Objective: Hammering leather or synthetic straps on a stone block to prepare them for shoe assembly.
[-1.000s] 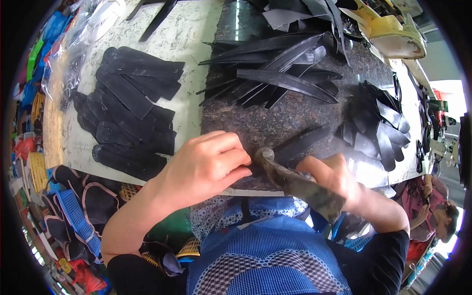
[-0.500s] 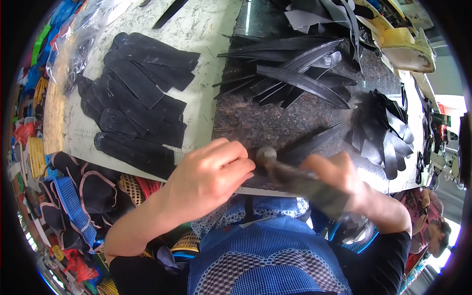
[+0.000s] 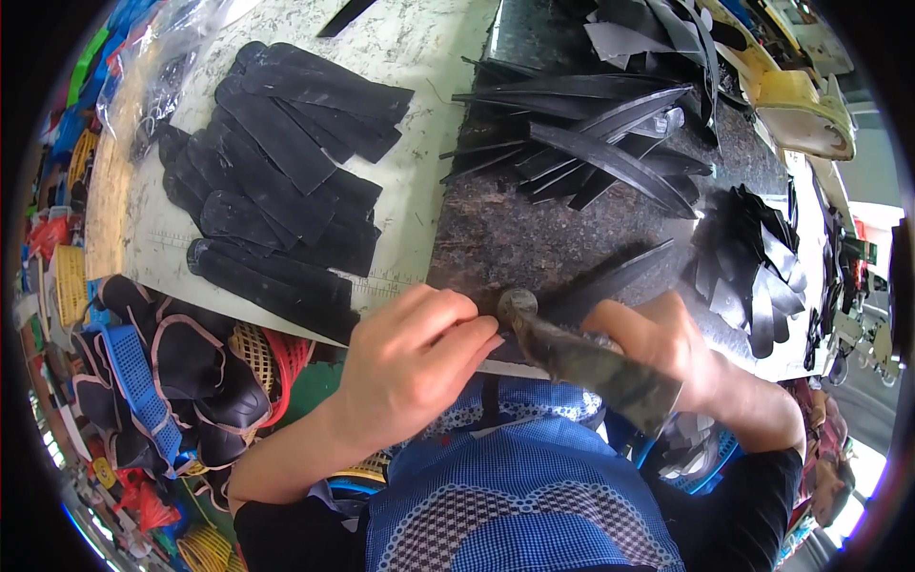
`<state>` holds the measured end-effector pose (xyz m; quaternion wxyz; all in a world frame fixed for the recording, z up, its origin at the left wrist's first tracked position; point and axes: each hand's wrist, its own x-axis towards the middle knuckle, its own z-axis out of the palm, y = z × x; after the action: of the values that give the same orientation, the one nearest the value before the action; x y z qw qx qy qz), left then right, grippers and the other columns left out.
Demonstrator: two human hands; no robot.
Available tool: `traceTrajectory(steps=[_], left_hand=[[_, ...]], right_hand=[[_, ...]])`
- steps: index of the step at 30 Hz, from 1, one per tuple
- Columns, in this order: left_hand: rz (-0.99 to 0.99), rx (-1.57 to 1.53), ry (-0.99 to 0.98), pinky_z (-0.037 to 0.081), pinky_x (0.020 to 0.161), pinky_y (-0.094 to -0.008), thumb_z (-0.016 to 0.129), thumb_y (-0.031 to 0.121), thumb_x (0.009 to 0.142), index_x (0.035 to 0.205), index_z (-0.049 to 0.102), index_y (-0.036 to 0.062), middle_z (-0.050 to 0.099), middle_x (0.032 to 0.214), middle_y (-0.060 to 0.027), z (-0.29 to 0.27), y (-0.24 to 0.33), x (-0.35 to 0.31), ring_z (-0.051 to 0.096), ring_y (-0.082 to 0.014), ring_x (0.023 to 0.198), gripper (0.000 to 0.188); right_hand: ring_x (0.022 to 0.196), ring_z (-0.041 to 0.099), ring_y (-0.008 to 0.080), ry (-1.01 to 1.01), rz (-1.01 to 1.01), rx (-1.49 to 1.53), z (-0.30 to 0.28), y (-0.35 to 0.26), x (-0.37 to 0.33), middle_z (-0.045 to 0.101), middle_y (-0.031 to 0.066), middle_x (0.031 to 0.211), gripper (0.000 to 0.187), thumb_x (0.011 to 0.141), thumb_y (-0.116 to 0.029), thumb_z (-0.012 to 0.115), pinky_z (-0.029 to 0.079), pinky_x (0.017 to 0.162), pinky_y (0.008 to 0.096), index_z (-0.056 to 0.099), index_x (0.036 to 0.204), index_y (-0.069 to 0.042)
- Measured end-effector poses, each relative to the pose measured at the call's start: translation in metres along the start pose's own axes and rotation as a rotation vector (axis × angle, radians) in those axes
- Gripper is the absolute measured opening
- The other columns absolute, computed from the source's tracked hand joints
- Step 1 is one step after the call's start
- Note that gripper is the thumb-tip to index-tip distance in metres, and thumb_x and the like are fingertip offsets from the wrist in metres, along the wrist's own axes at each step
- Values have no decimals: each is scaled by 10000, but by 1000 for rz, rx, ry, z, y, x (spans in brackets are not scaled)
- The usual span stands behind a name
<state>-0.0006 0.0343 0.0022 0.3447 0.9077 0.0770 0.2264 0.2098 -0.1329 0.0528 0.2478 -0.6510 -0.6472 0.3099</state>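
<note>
Here's the tool [image 3: 615,367], mottled grey-brown and scuffed, slanting over the desk's [image 3: 529,253] near edge, rounded knob inward, broad flat end out beyond the rim! Just behind it lies the slim black material [image 3: 610,281], tapering tip angled toward the right edge.

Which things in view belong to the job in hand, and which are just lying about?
Likely in the job: hammer-like tool in the right hand; black strips on the dark slab; black pieces on the pale board.

Apparently lying about: clear plastic bag; blue basket; yellow basket.
</note>
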Motion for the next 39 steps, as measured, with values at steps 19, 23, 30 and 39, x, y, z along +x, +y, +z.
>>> traceTrajectory(steps=[19,23,30,39], left_hand=[[-1,131,148,452,614,-319,868,18,644,888,750,66,618,813,-6,6,3,-15,578,-199,724,275],[-22,179,196,440,636,-330,873,-21,605,887,743,69,625,817,-14,14,7,-22,566,-209,731,323],[-40,76,190,464,623,-327,864,47,678,848,729,77,606,811,-12,17,2,-18,580,-212,747,219],[232,94,66,473,596,-312,919,103,609,849,759,46,629,817,-10,3,-18,8,589,-201,748,295]], right_hand=[[520,643,297,23,-61,-9,14,1,2,575,88,612,208,878,-129,723,476,461,391,564,977,-37],[507,641,289,89,24,32,21,6,3,570,96,603,211,898,-160,721,484,464,400,564,964,-36],[549,664,191,110,69,111,12,11,-12,674,91,757,223,902,-107,715,492,444,321,624,1052,29],[502,642,296,94,82,80,15,-4,-19,567,104,600,215,856,-107,734,472,451,392,552,944,-33]])
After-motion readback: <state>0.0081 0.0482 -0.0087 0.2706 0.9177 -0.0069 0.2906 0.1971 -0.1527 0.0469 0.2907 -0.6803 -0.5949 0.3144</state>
